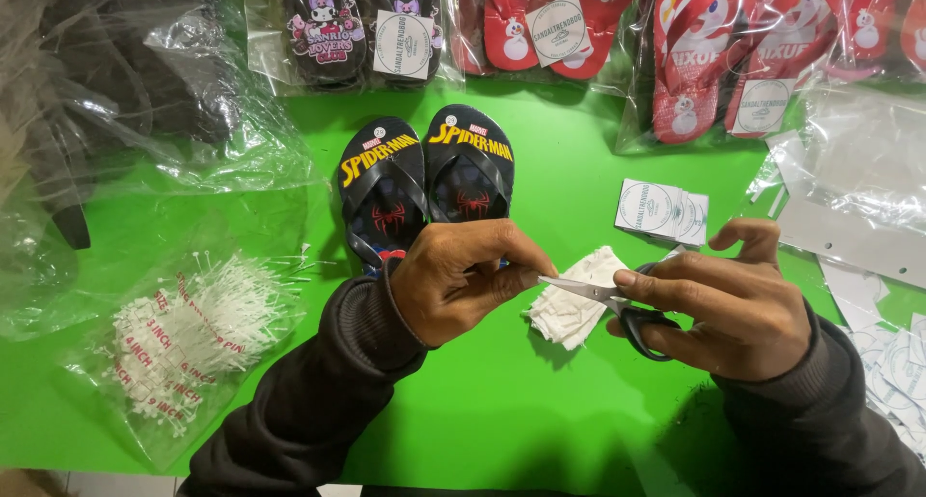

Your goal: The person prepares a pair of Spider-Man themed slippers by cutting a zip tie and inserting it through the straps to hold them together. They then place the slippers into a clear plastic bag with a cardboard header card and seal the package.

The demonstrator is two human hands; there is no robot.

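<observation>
Seen from the head camera, everything gathers around one landmark: the pair of black flip-flops [425, 183] lying side by side, toes toward the person, on the green tabletop [502, 400].

The left hand [461, 277] sits at the near end of the flip-flops, covering their toe ends, with fingers curled shut and thumb and forefinger pinched together. Whatever it pinches is too small to make out; the pinch points toward the scissor tips, apparently so that the blades can reach it.

The right hand [719, 309] is to the right of the flip-flops and nearer the person, closed around the black handles of the scissors [606, 299]. The blades point left, level, with their tip at the left fingertips, and look nearly closed.

Just right of the flip-flops' near end, under the blades, lies a small heap of white paper pieces [577, 299]. Farther right sits a stack of white round-printed labels [663, 210], within easy reach of the cutting hand.

Left of the flip-flops and nearer the person lies a clear bag of white plastic tag pins [193, 338]. Beyond the flip-flops, along the far edge, bagged sandals [540, 24] in black and red lie in a row, each already carrying a label.
</observation>
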